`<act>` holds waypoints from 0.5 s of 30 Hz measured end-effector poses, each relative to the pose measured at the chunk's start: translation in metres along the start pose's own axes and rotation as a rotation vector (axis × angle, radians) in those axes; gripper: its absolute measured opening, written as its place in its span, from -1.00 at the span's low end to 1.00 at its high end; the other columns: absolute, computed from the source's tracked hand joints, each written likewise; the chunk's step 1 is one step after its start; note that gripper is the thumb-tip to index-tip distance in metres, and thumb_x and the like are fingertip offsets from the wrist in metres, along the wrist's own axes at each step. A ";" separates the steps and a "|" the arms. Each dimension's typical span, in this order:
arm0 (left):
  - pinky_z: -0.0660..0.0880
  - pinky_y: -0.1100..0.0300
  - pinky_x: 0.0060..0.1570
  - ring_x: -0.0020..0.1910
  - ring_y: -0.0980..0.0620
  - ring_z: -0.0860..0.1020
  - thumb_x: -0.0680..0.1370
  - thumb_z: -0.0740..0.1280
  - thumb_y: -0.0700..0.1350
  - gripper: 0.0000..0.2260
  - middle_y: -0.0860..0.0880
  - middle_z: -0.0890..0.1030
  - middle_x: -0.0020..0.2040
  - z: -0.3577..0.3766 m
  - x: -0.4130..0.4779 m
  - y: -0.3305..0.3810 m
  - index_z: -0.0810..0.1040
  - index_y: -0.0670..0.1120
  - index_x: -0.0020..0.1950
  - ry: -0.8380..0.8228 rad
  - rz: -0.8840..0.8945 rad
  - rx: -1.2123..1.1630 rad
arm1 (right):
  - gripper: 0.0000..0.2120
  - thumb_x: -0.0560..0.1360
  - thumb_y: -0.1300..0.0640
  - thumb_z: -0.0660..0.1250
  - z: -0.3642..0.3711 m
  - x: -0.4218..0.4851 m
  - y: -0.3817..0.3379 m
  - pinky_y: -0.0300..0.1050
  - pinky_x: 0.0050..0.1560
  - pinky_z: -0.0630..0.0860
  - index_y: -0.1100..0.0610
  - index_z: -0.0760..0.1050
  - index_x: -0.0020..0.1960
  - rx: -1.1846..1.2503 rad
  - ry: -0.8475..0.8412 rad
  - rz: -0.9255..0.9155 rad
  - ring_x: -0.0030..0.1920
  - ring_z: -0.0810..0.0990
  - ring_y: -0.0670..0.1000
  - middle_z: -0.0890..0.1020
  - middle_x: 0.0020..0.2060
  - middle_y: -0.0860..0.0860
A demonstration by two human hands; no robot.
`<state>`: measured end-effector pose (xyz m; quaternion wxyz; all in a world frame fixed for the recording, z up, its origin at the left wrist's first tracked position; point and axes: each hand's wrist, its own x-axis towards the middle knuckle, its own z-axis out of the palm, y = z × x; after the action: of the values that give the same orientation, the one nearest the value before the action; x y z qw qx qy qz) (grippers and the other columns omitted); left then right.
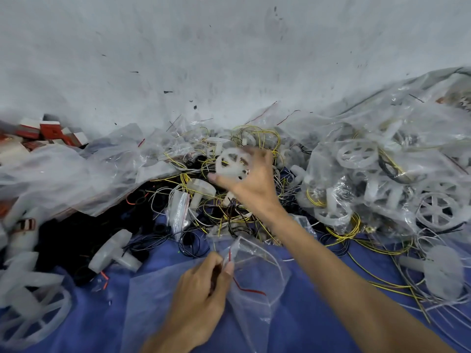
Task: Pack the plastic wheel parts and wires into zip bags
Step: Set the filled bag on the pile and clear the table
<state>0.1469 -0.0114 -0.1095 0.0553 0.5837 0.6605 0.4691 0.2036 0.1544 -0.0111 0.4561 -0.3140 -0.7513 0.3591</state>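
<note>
Above the tangle of yellow wires [257,135] mid-pile, right hand [248,182] grips a white spoked plastic wheel [229,165], thumb on its lower rim. Left hand [201,284] pinches the open mouth of a clear zip bag [257,278] lying on the blue cloth [313,324]. Hands well apart.

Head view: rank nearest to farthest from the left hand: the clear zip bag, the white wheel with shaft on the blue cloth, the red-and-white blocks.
1. The clear zip bag: pinched by the left hand, touching it.
2. The white wheel with shaft: on the blue cloth, to the hand's left.
3. The red-and-white blocks: far left, at the back.
</note>
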 end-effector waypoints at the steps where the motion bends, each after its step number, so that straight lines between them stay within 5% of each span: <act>1: 0.33 0.04 -0.35 -0.48 0.13 0.35 0.52 0.13 0.17 -0.69 0.05 0.39 -0.45 -0.001 0.000 0.001 0.32 -0.02 -0.28 -0.005 0.001 -0.013 | -0.20 0.17 -0.22 0.53 -0.005 0.002 -0.001 -0.11 0.23 0.40 -0.01 0.26 0.27 0.099 0.062 0.045 0.17 0.41 -0.04 0.28 0.20 -0.01; 3: 0.31 0.04 -0.35 -0.48 0.14 0.33 0.53 0.12 0.17 -0.68 0.06 0.38 -0.46 -0.003 0.001 0.004 0.32 -0.03 -0.29 -0.004 -0.005 -0.038 | -0.23 0.19 -0.22 0.48 -0.014 0.004 -0.001 -0.16 0.16 0.34 -0.04 0.25 0.29 0.200 0.106 0.117 0.14 0.38 -0.15 0.32 0.20 -0.07; 6: 0.28 0.13 -0.37 -0.47 0.14 0.32 0.55 0.15 0.11 -0.68 0.06 0.36 -0.49 -0.002 0.001 0.008 0.34 -0.04 -0.32 0.035 -0.032 -0.075 | -0.29 0.28 -0.17 0.46 -0.025 0.000 0.005 -0.15 0.18 0.31 -0.09 0.27 0.35 0.043 0.124 0.057 0.14 0.32 -0.19 0.32 0.17 -0.15; 11: 0.18 0.28 -0.45 -0.50 0.19 0.27 0.53 0.17 0.02 -0.70 0.03 0.32 -0.51 -0.004 0.002 0.015 0.39 -0.13 -0.33 0.071 -0.061 -0.191 | -0.17 0.15 -0.05 0.55 -0.036 -0.001 0.007 0.02 0.26 0.45 -0.05 0.23 0.31 0.078 0.253 0.105 0.23 0.42 0.08 0.25 0.22 0.00; 13: 0.19 0.30 -0.46 -0.50 0.19 0.27 0.51 0.18 0.03 -0.71 0.03 0.32 -0.51 -0.006 0.003 0.017 0.39 -0.09 -0.35 0.093 -0.067 -0.244 | -0.03 0.10 0.03 0.62 -0.043 0.001 0.004 -0.01 0.28 0.43 0.05 0.19 0.37 0.278 0.253 0.224 0.20 0.48 0.09 0.37 0.20 0.06; 15: 0.21 0.30 -0.44 -0.48 0.17 0.29 0.50 0.18 0.05 -0.69 0.01 0.34 -0.49 -0.006 0.004 0.016 0.40 -0.11 -0.35 0.112 -0.082 -0.277 | -0.02 0.12 0.11 0.60 -0.048 0.000 0.000 -0.01 0.26 0.45 0.15 0.17 0.41 0.733 0.134 0.330 0.14 0.57 0.04 0.58 0.12 0.06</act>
<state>0.1531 -0.0133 -0.0932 0.1177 0.5161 0.6146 0.5849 0.2478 0.1665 0.0041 0.5221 -0.2699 -0.4817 0.6500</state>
